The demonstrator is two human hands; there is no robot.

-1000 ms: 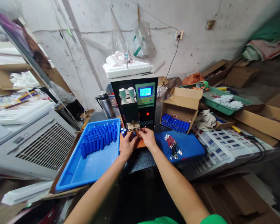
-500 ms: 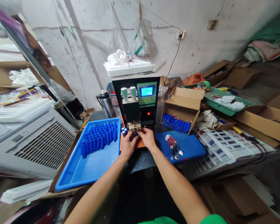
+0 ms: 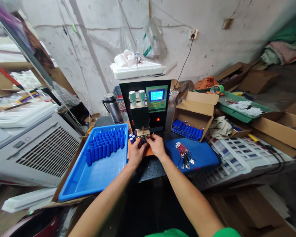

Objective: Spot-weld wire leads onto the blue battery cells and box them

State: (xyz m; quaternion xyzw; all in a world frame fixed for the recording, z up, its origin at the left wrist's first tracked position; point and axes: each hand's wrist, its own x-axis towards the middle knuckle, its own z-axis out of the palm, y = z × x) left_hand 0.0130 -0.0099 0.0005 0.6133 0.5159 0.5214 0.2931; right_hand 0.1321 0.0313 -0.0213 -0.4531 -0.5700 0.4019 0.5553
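At the spot welder (image 3: 141,117), both my hands meet just below its electrode head (image 3: 143,132). My left hand (image 3: 136,154) is closed around a blue battery cell (image 3: 143,141), mostly hidden by the fingers. The fingers of my right hand (image 3: 157,146) are pinched at the head's right side, close to the same cell; what they grip is too small to make out. Just left of the head, a few blue cells (image 3: 131,139) stand upright on an orange board (image 3: 148,152).
Left, a blue tray (image 3: 96,179) holds rows of upright blue cells (image 3: 105,144). Right, red-and-black wire leads (image 3: 185,154) lie on a blue pad (image 3: 204,156), with a carton (image 3: 199,108) of wired cells behind. A steel flask (image 3: 112,108) stands beside the welder.
The view has shifted slightly. My hands stay at the welder head in nearly the same pose. A red, dark-tipped object now shows at the far left, where part of another person's hand was.
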